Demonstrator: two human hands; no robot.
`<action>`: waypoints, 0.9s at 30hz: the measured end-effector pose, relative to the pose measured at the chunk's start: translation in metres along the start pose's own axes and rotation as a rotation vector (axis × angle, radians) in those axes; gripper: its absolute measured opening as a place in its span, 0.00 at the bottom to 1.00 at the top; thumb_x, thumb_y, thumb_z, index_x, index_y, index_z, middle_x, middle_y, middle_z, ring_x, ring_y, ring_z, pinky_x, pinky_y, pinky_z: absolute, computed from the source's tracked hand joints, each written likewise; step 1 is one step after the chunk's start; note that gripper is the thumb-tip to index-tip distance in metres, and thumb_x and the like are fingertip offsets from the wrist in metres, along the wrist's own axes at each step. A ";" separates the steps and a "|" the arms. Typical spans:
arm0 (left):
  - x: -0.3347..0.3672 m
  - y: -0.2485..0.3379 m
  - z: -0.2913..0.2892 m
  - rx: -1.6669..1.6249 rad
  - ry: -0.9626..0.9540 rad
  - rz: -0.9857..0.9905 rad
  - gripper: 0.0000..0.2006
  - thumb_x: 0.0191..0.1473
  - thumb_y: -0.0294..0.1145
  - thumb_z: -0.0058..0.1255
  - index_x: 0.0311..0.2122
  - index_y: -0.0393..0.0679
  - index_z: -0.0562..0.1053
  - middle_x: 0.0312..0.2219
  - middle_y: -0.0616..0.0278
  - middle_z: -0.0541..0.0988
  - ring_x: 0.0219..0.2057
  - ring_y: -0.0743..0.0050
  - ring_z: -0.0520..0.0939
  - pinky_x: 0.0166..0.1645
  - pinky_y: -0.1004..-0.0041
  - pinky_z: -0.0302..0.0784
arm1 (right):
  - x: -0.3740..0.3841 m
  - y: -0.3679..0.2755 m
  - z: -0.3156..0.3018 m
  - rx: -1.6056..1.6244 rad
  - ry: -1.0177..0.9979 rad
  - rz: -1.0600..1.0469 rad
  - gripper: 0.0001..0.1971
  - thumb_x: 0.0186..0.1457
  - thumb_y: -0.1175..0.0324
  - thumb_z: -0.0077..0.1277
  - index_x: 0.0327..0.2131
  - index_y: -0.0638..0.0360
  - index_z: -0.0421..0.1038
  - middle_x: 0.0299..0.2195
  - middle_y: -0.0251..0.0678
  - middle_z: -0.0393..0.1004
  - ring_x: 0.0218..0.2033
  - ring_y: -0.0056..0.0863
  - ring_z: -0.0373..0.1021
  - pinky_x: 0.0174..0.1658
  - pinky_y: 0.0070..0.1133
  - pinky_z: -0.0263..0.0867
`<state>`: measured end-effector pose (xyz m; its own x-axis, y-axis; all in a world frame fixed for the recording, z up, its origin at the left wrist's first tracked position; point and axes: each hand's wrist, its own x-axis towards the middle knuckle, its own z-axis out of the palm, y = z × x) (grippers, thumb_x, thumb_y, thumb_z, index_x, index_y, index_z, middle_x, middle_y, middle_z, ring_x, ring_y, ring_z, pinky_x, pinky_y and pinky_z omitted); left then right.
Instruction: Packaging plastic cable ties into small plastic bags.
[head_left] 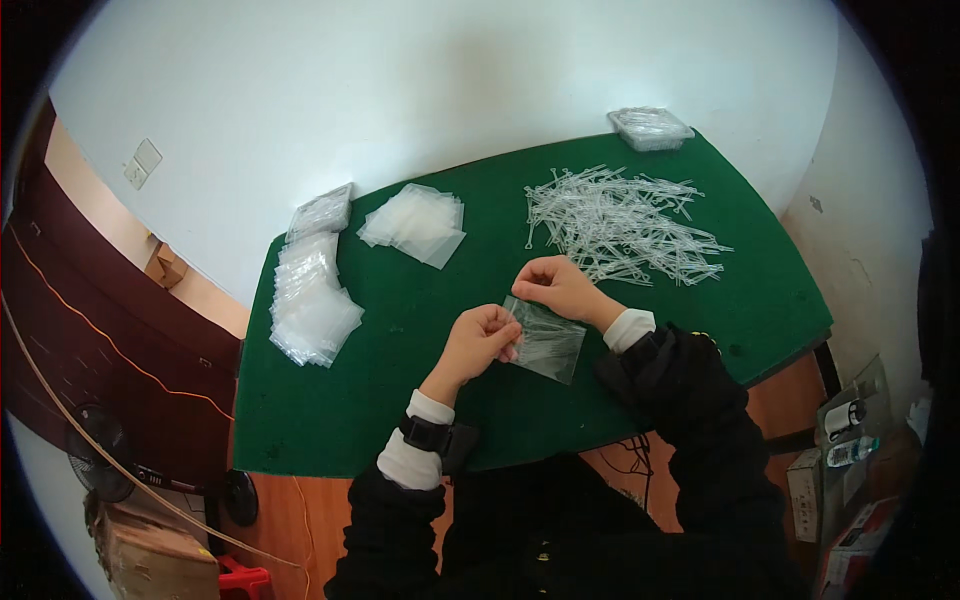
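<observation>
A small clear plastic bag (552, 350) with several thin clear sticks inside is held over the green table. My left hand (482, 340) grips the bag's left edge between thumb and fingers. At its upper left corner, my right hand (562, 287) is closed in a pinch on the bag's rim; its fingertips partly hide that corner. Beyond my right hand lies a loose heap of thin clear sticks (620, 222), some with small looped ends. A pile of flat, translucent bags (415, 222) rests farther back, left of the heap.
Overlapping filled bags (312, 315) line the left side of the green table (400, 400). Behind them stands a clear container (320, 212); another clear container (650, 128) holds sticks at the back right. A white wall (400, 90) borders the far edge. Cables (632, 458) hang below the front edge.
</observation>
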<state>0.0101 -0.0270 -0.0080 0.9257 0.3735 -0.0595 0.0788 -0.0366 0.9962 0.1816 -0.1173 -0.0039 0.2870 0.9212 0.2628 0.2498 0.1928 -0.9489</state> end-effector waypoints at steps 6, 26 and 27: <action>0.001 -0.004 0.003 0.075 -0.003 0.011 0.05 0.52 0.27 0.47 0.29 0.38 0.67 0.21 0.66 0.74 0.18 0.83 0.73 0.21 0.83 0.68 | -0.002 0.000 0.004 -0.028 -0.151 -0.002 0.08 0.45 0.68 0.54 0.23 0.63 0.71 0.18 0.27 0.69 0.20 0.13 0.61 0.25 0.15 0.58; 0.004 -0.010 0.001 0.193 0.134 0.063 0.09 0.55 0.32 0.42 0.29 0.37 0.71 0.20 0.65 0.75 0.19 0.83 0.74 0.22 0.83 0.68 | 0.001 0.009 0.000 -0.121 0.042 0.004 0.07 0.48 0.69 0.51 0.24 0.64 0.71 0.17 0.27 0.68 0.20 0.12 0.60 0.25 0.14 0.57; 0.004 -0.009 0.001 0.181 0.139 0.054 0.09 0.55 0.32 0.42 0.29 0.37 0.71 0.20 0.65 0.75 0.18 0.83 0.74 0.22 0.83 0.68 | 0.001 0.008 0.000 -0.121 0.041 0.004 0.07 0.48 0.69 0.51 0.24 0.64 0.71 0.17 0.27 0.68 0.20 0.12 0.60 0.25 0.14 0.57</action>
<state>0.0137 -0.0257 -0.0174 0.8715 0.4902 0.0152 0.1076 -0.2213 0.9693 0.1840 -0.1145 -0.0115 0.3253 0.9066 0.2688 0.3574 0.1453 -0.9226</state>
